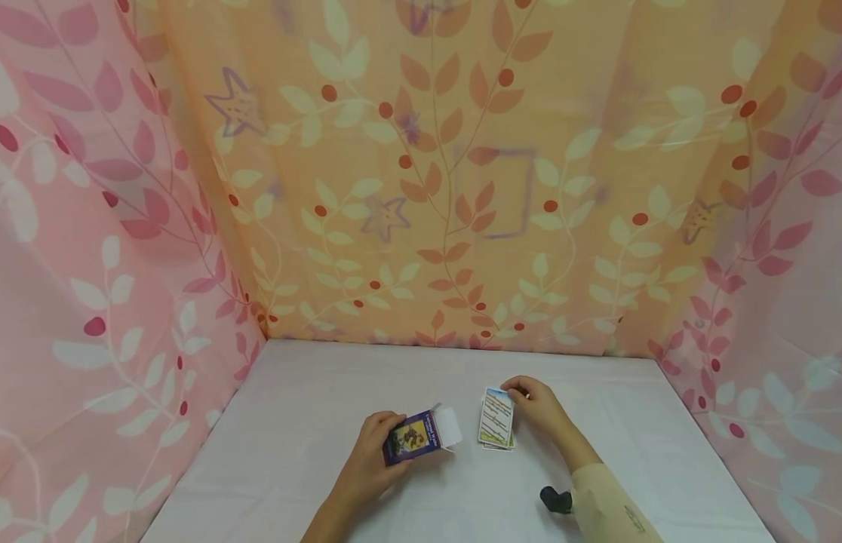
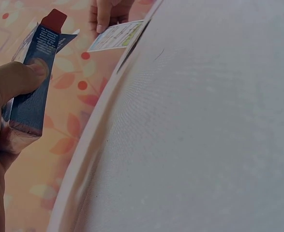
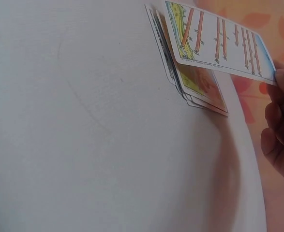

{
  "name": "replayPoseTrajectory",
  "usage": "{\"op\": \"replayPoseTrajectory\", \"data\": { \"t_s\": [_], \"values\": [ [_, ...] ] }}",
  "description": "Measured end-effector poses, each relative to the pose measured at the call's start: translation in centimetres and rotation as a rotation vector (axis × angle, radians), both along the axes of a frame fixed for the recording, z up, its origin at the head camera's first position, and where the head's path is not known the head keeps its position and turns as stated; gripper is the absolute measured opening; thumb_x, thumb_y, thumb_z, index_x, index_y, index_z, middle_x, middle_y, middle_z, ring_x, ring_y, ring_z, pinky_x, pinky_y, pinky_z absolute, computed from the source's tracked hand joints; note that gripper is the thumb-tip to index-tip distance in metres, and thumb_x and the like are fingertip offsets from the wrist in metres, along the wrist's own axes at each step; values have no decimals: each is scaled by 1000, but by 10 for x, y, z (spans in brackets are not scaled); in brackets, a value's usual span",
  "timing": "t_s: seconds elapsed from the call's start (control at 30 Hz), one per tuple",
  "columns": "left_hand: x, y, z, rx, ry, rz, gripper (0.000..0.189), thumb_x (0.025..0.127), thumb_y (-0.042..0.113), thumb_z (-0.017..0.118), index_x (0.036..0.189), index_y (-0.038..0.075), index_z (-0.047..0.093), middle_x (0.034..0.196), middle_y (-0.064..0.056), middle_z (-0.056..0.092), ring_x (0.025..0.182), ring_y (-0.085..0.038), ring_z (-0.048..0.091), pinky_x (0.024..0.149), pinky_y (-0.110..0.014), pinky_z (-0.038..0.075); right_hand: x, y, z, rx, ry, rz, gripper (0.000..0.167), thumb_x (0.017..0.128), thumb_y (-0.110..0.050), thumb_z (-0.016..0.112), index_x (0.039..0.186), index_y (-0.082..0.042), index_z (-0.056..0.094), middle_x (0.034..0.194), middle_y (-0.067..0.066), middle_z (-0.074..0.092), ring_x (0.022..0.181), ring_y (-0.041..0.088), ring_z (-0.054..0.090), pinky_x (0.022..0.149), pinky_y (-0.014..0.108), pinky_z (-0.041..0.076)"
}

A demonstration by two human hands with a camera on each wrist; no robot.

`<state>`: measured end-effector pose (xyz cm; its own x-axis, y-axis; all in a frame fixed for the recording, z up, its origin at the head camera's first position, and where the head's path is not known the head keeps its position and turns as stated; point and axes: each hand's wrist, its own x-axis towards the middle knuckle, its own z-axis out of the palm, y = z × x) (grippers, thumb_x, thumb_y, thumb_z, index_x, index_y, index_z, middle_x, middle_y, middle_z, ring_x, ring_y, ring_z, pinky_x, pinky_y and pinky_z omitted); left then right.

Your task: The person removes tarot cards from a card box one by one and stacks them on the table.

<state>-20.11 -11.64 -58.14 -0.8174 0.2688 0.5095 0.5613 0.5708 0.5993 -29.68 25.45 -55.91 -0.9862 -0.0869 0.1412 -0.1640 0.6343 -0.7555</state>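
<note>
My left hand (image 1: 376, 456) grips a small dark blue card box (image 1: 412, 437) with a picture on its front. The box's white end flap (image 1: 449, 427) stands open toward the right. In the left wrist view the thumb lies along the box's blue side (image 2: 31, 104). My right hand (image 1: 539, 407) pinches a corner of a card (image 1: 497, 415) printed with long brown rods. That card is tilted up over a small stack of cards (image 3: 200, 92) on the table, as the right wrist view shows. The stack is mostly hidden under it in the head view.
A white cloth covers the table (image 1: 326, 385). A small black object (image 1: 555, 500) lies beside the right sleeve (image 1: 607, 501). Patterned curtains hang at the back (image 1: 448, 256) and along both sides of the table.
</note>
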Motion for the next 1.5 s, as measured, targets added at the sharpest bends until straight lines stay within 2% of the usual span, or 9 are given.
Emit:
{"op": "replayPoseTrajectory", "data": {
  "t_s": [0.23,0.33,0.57,0.9,1.3,1.5],
  "values": [
    [-1,0,-1,9,0,0,83,71,20,95,143,24,55,138,8,48,126,-9,48,107,-36,49,-7,1,-8,-49,-73,14,13,102,-13,60,106,-16,73,105,-1,70,101,19,58,95,41,48],
    [-1,0,-2,-7,16,-1,82,71,21,95,143,22,55,138,7,48,125,-10,48,106,-35,49,-8,2,-12,-63,-88,22,13,102,-14,60,106,-16,73,106,-1,70,101,19,59,96,40,49],
    [-2,-1,-4,-30,46,-6,83,72,21,94,144,20,53,138,1,49,123,-15,49,104,-33,50,-12,4,-22,-35,-47,37,11,101,-13,64,106,-14,74,104,-1,72,101,17,62,94,39,52],
    [0,0,-1,0,-11,2,83,71,20,95,143,25,54,138,8,48,125,-10,47,106,-35,50,-16,6,-30,26,-13,33,11,101,-12,65,104,-15,74,102,-2,72,103,18,63,98,48,50],
    [-2,-1,-4,-2,17,-10,84,71,18,95,144,24,54,138,5,49,124,-12,49,105,-32,50,-19,5,-35,76,10,34,11,99,-10,65,101,-17,74,100,-3,70,102,19,63,99,50,49],
    [0,-1,-2,-2,-1,-12,83,72,19,94,144,24,53,138,5,48,124,-12,48,106,-34,49,-21,5,-36,118,10,25,12,99,-10,66,99,-19,75,98,-4,68,98,17,62,97,48,50]
  ]
}}
